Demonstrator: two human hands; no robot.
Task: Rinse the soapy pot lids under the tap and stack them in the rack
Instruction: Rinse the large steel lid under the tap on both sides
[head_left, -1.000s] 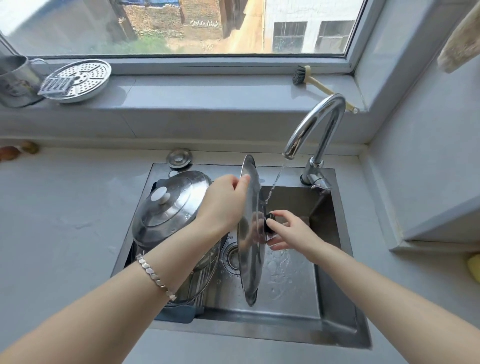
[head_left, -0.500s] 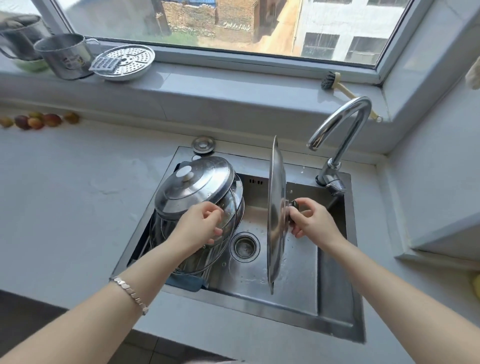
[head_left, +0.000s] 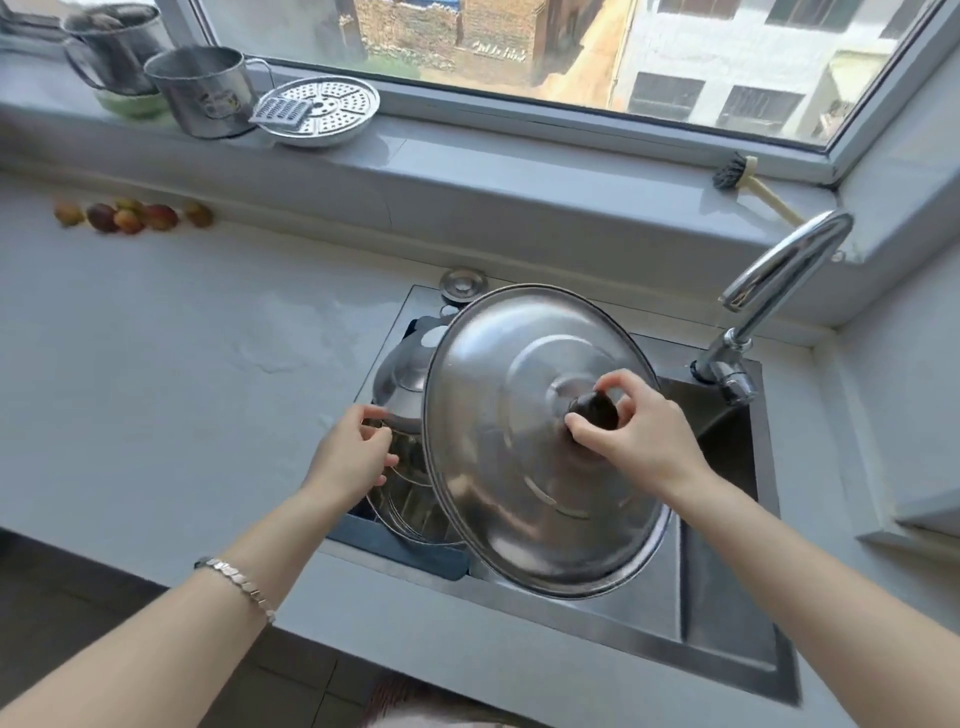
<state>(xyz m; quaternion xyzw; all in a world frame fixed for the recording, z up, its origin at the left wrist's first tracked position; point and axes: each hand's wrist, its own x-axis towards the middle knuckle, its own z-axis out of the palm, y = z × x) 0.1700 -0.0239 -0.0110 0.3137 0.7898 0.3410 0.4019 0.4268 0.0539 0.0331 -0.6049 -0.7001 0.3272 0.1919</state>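
A large steel pot lid (head_left: 498, 467) hangs tilted over the sink (head_left: 727, 613), its domed top facing me. My right hand (head_left: 634, 436) grips its dark knob (head_left: 595, 410). Behind it on the left, several smaller steel lids (head_left: 400, 379) stand stacked in a dark rack (head_left: 405, 545) inside the sink. My left hand (head_left: 353, 452) rests on the rims of those stacked lids, fingers curled around an edge. The tap (head_left: 779, 280) arches over the right side of the sink; I see no water running from it.
On the window sill stand two metal mugs (head_left: 202, 88), a perforated steamer plate (head_left: 322, 111) with a small grater, and a brush (head_left: 748, 182). Several small fruits (head_left: 130, 215) lie on the grey counter at the left. A sink plug (head_left: 462, 283) sits behind the sink.
The big lid has turned from edge-on to face me and moved left toward the rack. The water stream seen a second ago is gone. My left hand dropped to the stacked lids.
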